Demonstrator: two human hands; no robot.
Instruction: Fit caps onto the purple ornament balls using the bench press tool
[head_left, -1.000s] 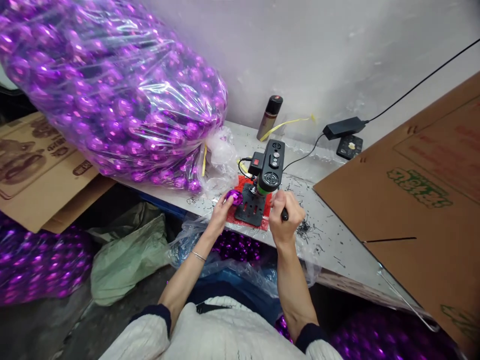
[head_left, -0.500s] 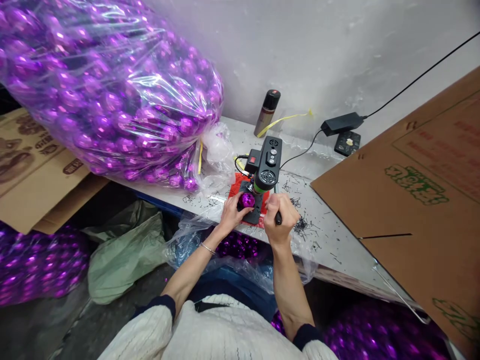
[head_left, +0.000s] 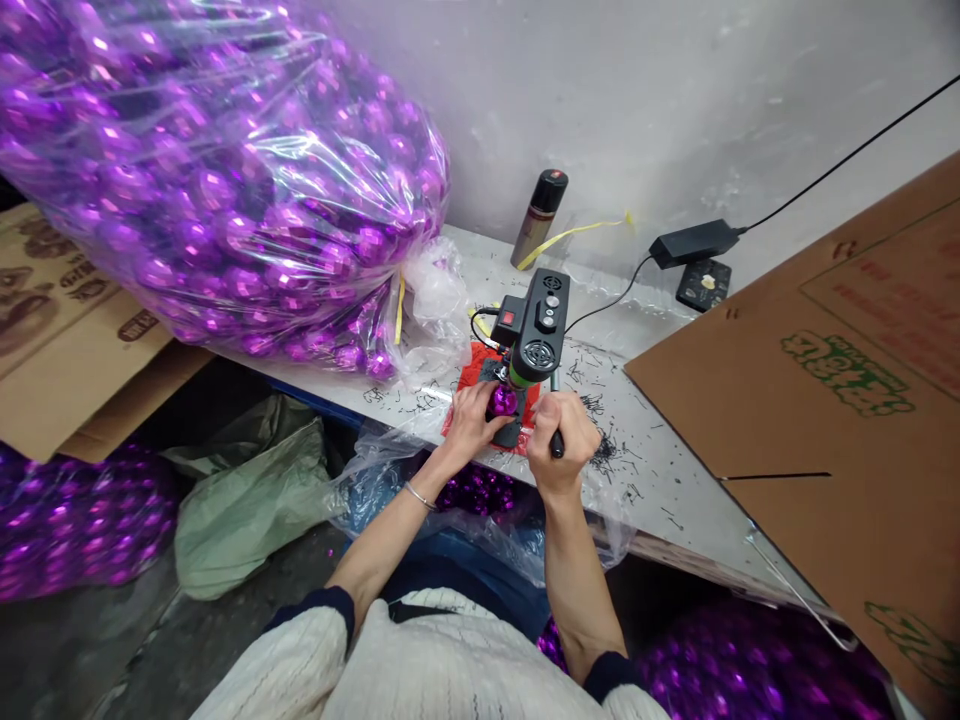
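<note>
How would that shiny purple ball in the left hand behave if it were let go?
The purple ball would probably roll, being round. Its glossy surface may feel slippery, though the left hand's fingers curl around its side.

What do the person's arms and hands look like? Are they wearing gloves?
No gloves! The left hand and right hand are both bare. The sleeves are whitish, with wide dark blue cuffs that leave the forearms bare. A thin, silvery bracelet goes round the left wrist.
</note>
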